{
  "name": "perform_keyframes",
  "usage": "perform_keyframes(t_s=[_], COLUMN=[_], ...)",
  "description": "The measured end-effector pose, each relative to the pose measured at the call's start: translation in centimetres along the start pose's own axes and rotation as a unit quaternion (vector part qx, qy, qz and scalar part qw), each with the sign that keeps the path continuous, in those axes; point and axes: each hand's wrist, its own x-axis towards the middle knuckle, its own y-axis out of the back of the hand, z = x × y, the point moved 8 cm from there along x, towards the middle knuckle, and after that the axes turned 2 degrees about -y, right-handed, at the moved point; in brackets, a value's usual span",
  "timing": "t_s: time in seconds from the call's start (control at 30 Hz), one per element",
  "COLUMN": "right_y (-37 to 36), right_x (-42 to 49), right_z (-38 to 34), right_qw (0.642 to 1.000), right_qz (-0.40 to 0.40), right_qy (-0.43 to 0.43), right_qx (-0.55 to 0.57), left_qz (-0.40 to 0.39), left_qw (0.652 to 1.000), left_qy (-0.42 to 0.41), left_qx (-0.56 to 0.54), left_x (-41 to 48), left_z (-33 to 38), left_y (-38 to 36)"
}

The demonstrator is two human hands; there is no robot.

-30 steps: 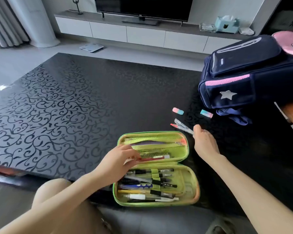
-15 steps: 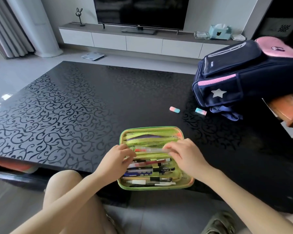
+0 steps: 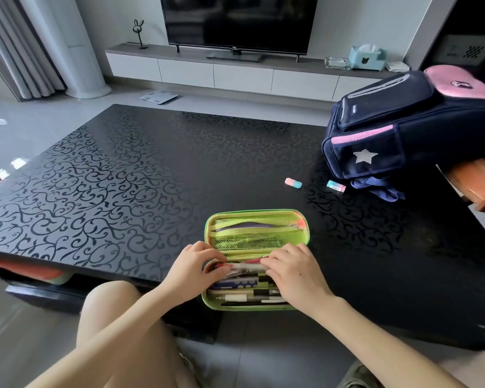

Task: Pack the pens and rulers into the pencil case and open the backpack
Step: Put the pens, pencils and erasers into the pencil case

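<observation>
A green pencil case (image 3: 256, 228) lies open at the near edge of the black table, its mesh lid flat behind the tray. Several pens (image 3: 244, 292) fill the tray. Across the top of the tray lies a clear pen (image 3: 245, 267); my left hand (image 3: 193, 271) pinches its left end and my right hand (image 3: 294, 271) pinches its right end. A navy and pink backpack (image 3: 409, 127) lies on its side at the table's far right, zipped.
Two small pink-and-blue erasers (image 3: 293, 182) (image 3: 336, 186) lie on the black patterned table (image 3: 123, 177) between the case and the backpack. A wooden chair (image 3: 479, 180) stands at the right edge. My knee (image 3: 109, 306) is below the table's near edge.
My right hand picked up the pens beside the case and carried them over the tray. Both hands now hold a clear pen there. The head view has risen.
</observation>
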Motion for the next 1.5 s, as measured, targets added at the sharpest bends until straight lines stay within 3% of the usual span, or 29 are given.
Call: perform_keyframes(t_s=[0.2, 0.3, 0.37, 0.47, 0.57, 0.7, 0.9, 1.07, 1.27, 1.37, 1.43, 1.5], right_y=[-0.4, -0.6, 0.0, 1.4, 1.5, -0.5, -3.7, -4.1, -3.0, -3.1, -3.2, -2.9], right_x=[0.3, 1.0, 1.9, 3.2, 3.7, 3.8, 4.7, 7.7, 7.9, 7.0, 5.9, 4.5], right_z=[-0.5, 0.0, 1.4, 6.1, 13.7, 21.6, 26.1, 28.6, 28.1, 27.3, 26.0, 23.9], right_qw=[0.999, 0.993, 0.988, 0.987, 0.969, 0.933, 0.923, 0.931, 0.927, 0.927, 0.933, 0.942], right_qz=[-0.030, -0.106, -0.122, -0.036, 0.036, -0.009, 0.041, 0.049, 0.088, 0.092, 0.095, 0.109], right_qy=[0.031, 0.009, -0.027, -0.104, -0.237, -0.356, -0.361, -0.331, -0.330, -0.342, -0.330, -0.301], right_qx=[-0.001, 0.051, 0.092, 0.117, 0.067, -0.055, -0.123, -0.144, -0.155, -0.125, -0.107, -0.099], left_qz=[0.011, 0.011, 0.017, 0.028, 0.045, 0.048, -0.005, -0.074, -0.084, -0.058, -0.028, -0.051], left_qw=[1.000, 1.000, 1.000, 0.999, 0.998, 0.995, 0.984, 0.952, 0.948, 0.967, 0.989, 0.998], left_qy=[-0.005, -0.001, -0.007, -0.018, -0.039, -0.078, -0.118, -0.141, -0.087, -0.059, -0.035, -0.014], left_qx=[0.003, 0.007, 0.002, 0.006, 0.023, 0.051, 0.134, 0.260, 0.295, 0.240, 0.142, 0.045], left_x=[1.5, 2.5, 3.6, 5.3, 7.6, 12.6, 23.0, 29.3, 30.9, 28.6, 25.5, 21.3], left_z=[0.8, 0.8, 0.8, 1.1, 2.0, 4.4, 7.4, 8.9, 9.9, 10.5, 11.3, 12.4], left_y=[-0.1, 0.1, 0.5, 1.1, 1.5, 0.8, -5.0, -9.7, -10.2, -8.0, -6.0, -5.2])
